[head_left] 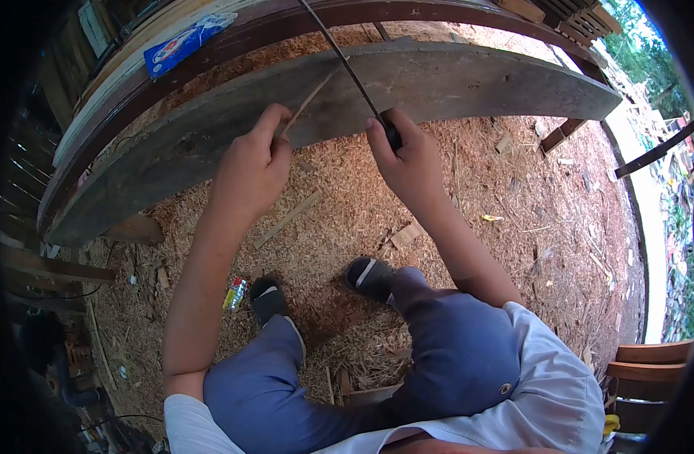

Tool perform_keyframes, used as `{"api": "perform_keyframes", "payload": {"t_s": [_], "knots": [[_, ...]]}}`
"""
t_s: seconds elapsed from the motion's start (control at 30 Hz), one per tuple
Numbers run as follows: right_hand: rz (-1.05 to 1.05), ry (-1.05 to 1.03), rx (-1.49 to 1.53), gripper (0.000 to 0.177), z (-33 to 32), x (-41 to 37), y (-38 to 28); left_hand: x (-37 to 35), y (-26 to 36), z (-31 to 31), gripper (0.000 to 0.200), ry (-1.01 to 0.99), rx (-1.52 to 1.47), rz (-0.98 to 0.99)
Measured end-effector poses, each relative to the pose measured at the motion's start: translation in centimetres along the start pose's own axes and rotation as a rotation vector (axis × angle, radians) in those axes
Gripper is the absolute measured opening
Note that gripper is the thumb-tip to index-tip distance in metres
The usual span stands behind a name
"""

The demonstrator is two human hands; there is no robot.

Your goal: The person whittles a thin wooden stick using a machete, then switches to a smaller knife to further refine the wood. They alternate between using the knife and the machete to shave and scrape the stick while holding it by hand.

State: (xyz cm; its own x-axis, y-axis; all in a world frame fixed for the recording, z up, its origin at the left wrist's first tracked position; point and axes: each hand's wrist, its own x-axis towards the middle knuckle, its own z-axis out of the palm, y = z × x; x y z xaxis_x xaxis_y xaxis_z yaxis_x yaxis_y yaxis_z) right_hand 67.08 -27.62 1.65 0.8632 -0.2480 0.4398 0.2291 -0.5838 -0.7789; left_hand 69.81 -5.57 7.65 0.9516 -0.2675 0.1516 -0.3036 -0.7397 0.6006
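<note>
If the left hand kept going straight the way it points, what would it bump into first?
Most likely the grey plank right ahead: the left hand and its thin stick overlap it here, though depth is unclear.

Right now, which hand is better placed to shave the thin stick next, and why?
Probably the right hand: it grips the handle of the long blade, which meets the stick. The left hand only pinches the stick's lower end, steadying it over the plank.
</note>
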Motion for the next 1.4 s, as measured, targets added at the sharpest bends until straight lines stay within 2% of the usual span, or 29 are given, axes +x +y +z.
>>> {"api": "perform_keyframes", "payload": {"t_s": [0.2,0.33,0.5,0.63,0.7,0.8,0.9,1.03,1.1,1.2,1.23,1.3,1.4], "knots": [[0.073,-0.010,-0.061,0.035,0.2,-0.7,0.5,0.6,-0.5,2.6,0.034,-0.024,-0.263,-0.005],[0.117,-0.043,-0.031,0.037,0.3,-0.9,0.5,1.3,0.2,3.7,0.033,-0.037,-0.435,0.033],[0.076,-0.091,-0.049,0.034,0.0,-1.2,0.8,1.9,-0.8,4.2,0.029,-0.115,-0.565,0.086],[-0.012,-0.184,-0.163,0.031,-0.9,-1.8,1.0,0.0,-0.7,2.8,0.025,-0.208,-0.654,-0.101],[-0.095,-0.138,-0.154,0.032,-1.0,-2.0,1.0,-1.0,-0.6,2.3,0.024,-0.229,-0.734,-0.171],[-0.227,-0.128,-0.165,0.029,-1.8,-1.8,0.5,-2.3,-0.1,1.4,0.025,-0.267,-0.693,-0.035],[-0.370,-0.136,-0.183,0.026,-2.9,-1.9,0.1,-3.9,1.0,0.1,0.026,-0.194,-0.454,0.021],[-0.470,-0.144,-0.224,0.027,-5.7,-3.2,-2.6,-6.9,1.5,-3.5,0.025,-0.323,-0.387,-0.029],[-0.370,-0.233,-0.249,0.026,-7.2,-5.2,-3.6,-9.4,2.6,-4.9,0.024,-0.364,-0.357,-0.102],[-0.268,-0.403,-0.253,0.027,-10.5,-8.4,-5.6,-13.1,6.2,-6.3,0.022,-0.421,-0.213,-0.057],[-0.235,-0.467,-0.250,0.027,-11.6,-9.4,-6.1,-14.3,6.3,-6.5,0.020,-0.416,-0.184,0.030],[-0.305,-0.445,-0.283,0.028,-13.3,-11.3,-6.5,-16.9,6.4,-6.8,0.019,-0.421,-0.129,0.187],[-0.376,-0.436,-0.329,0.030,-15.1,-14.0,-6.7,-18.6,9.2,-6.8,0.024,-0.543,-0.486,0.226]]}}
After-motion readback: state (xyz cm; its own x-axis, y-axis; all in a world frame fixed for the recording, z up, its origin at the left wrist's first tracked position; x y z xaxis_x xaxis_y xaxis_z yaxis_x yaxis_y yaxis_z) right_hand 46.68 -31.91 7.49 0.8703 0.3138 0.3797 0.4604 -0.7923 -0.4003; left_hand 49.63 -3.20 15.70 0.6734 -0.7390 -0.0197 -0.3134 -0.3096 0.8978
